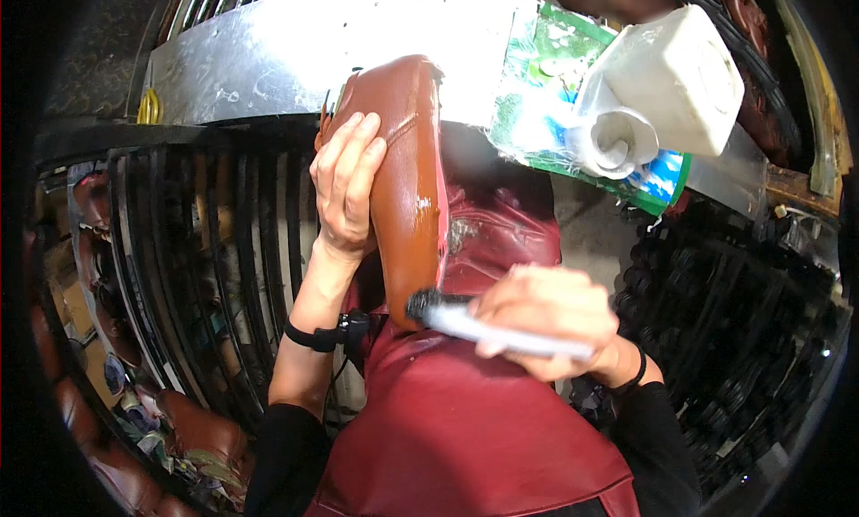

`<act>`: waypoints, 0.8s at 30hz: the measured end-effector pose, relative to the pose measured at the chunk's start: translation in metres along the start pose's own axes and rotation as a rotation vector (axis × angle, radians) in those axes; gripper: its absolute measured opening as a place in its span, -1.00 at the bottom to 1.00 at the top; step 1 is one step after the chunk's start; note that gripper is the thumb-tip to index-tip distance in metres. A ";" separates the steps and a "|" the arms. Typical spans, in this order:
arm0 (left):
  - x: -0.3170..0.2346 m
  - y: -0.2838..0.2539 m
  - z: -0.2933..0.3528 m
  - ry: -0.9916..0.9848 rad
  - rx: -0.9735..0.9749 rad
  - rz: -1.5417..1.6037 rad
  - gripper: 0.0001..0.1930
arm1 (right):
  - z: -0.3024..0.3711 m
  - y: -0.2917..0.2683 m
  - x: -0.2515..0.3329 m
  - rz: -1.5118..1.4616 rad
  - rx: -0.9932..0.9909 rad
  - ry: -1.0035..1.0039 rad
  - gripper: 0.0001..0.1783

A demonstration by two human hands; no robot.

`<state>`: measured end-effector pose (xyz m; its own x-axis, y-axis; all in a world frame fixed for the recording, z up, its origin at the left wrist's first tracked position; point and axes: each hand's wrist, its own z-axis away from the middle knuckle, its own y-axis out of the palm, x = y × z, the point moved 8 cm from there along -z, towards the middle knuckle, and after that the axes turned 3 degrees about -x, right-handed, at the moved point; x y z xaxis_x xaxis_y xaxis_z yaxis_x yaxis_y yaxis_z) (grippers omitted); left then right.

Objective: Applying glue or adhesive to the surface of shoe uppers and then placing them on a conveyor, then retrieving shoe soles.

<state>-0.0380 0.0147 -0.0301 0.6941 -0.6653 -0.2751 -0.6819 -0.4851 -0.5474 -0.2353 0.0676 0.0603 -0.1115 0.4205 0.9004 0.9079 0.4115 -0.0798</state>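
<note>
A brown leather shoe upper (403,173), shaped like a boot with a pinkish lower edge, slants over my lap. Its upper end rests by the edge of the metal worktop, and its toe points toward me. My left hand (347,190) grips it from the left side, fingers over the leather. In my right hand (548,313) is a brush (456,322) with a pale handle and dark bristles. The bristles touch the toe end of the shoe. Motion blurs the right hand and the brush somewhat. The leather near the toe looks glossy and wet.
Across the top runs the shiny metal worktop (295,47). A cut white plastic container (689,83) lies tilted on a green and blue plastic sheet (528,123). Dark slatted racks (215,222) stand at left, with brown leather pieces (201,423) below. Black ridged items fill the right.
</note>
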 end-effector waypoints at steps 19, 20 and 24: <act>-0.009 0.003 -0.063 -0.137 0.160 -0.031 -0.25 | -0.039 -0.042 0.035 0.107 -0.105 0.116 -0.76; -0.004 0.005 -0.069 -0.161 0.182 -0.016 -0.22 | -0.045 -0.045 0.038 0.129 -0.100 0.092 -0.75; 0.008 0.004 -0.096 -0.281 0.267 0.044 -0.17 | -0.077 -0.058 0.047 0.152 -0.087 -0.049 -0.72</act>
<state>-0.0574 -0.0474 0.0412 0.7270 -0.4830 -0.4881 -0.6541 -0.2706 -0.7064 -0.2623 0.0008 0.1401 0.0119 0.5119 0.8589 0.9472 0.2695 -0.1737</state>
